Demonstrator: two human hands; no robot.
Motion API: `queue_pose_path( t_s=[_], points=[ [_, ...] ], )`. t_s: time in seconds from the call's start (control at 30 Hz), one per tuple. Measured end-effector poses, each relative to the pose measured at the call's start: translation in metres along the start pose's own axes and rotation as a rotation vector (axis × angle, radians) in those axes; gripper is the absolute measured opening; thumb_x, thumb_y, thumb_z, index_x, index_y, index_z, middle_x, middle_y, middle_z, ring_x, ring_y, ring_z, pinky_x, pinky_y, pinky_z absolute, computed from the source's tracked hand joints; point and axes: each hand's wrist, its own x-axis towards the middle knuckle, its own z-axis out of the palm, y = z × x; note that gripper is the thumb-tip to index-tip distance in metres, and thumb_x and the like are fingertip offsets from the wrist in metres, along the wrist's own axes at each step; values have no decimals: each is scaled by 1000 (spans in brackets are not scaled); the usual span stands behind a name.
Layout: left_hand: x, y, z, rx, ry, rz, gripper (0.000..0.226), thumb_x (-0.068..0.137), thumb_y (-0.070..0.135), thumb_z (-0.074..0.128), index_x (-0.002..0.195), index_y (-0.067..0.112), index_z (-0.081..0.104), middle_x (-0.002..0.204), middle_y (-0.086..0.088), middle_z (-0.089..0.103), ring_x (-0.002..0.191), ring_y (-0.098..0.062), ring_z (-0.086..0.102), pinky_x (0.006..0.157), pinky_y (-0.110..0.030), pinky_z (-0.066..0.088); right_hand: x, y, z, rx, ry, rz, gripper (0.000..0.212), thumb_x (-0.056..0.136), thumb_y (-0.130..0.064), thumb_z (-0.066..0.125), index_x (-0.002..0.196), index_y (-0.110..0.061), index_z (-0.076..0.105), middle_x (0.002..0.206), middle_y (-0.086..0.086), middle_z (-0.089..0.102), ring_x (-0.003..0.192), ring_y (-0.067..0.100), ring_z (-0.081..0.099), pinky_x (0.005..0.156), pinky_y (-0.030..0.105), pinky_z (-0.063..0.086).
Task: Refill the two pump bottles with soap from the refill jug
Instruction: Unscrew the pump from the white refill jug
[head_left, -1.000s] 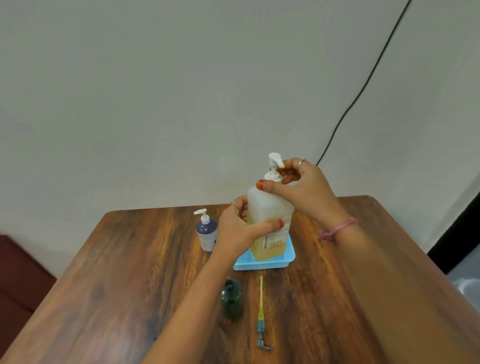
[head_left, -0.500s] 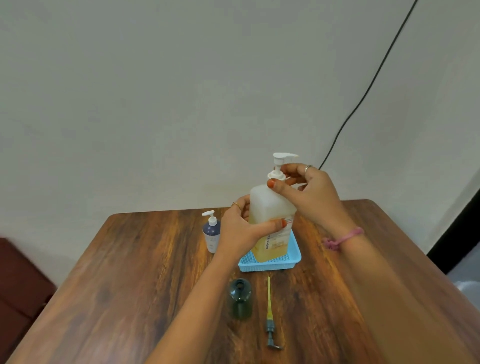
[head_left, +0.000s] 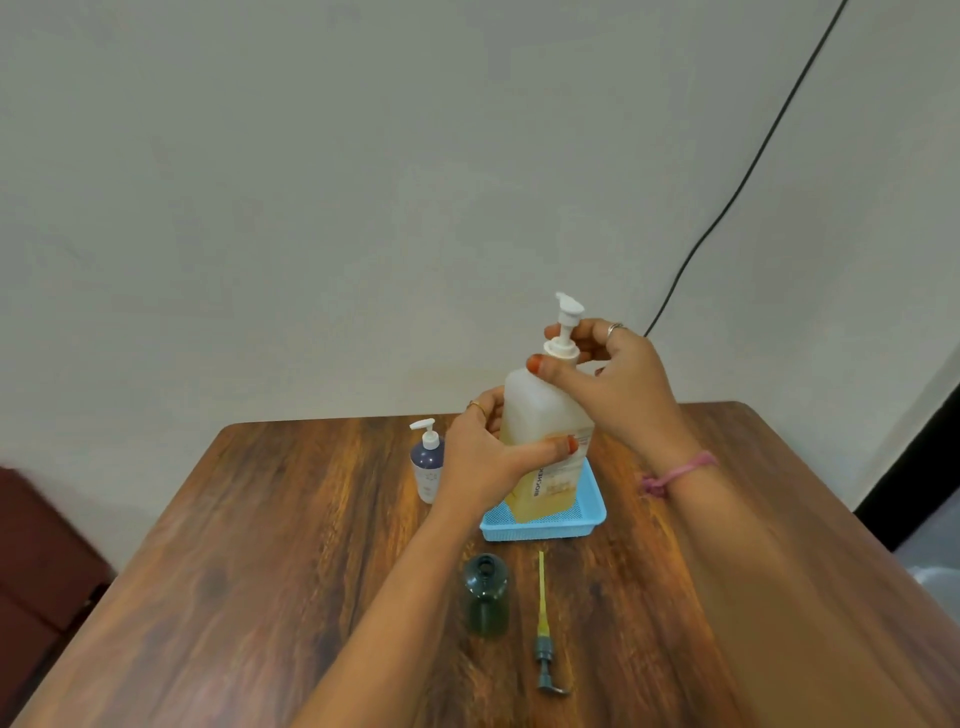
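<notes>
The right hand (head_left: 618, 384) pinches the white pump collar (head_left: 561, 349) atop the tall translucent refill jug of amber soap (head_left: 543, 431), upright in a blue mesh tray (head_left: 545, 525); the left hand (head_left: 483, 462) wraps its body. The open dark green bottle (head_left: 487, 595) stands nearer the person (left-hand side).

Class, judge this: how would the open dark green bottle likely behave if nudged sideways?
The dark green bottle stands upright and uncapped on the table, seemingly empty, so probably light and easily tipped. Its round body would likely roll once down. It looks like plastic, so probably not fragile.
</notes>
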Motion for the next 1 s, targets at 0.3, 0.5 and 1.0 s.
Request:
queue_pose_path(
  t_s=[0.3,0.5,1.0],
  points=[
    [1,3,-2,49,28,18,77,56,37,93,122,24,57,110,11,66,98,-8,66,77,-28,60,5,0,-18,131,-117,91,65,57,-53,80,112,-24,62,103,-10,68,93,-4,62,78,21,53],
    [-3,3,0,6,28,-8,77,55,33,94,121,21,58,109,8,67,98,-8,67,79,-32,60,-1,-1,-4,55,77,38,40,63,-41,84,94,-20,69,81,-13,68,69,-7,60,69,19,52],
    [-7,1,-1,-47,-25,-45,74,57,27,94,121,19,58,109,7,69,96,-9,69,73,-26,60,2,1,-18,74,-188,66,48,67,-41,82,109,-23,67,98,-9,69,89,5,65,75,23,55]
  ],
)
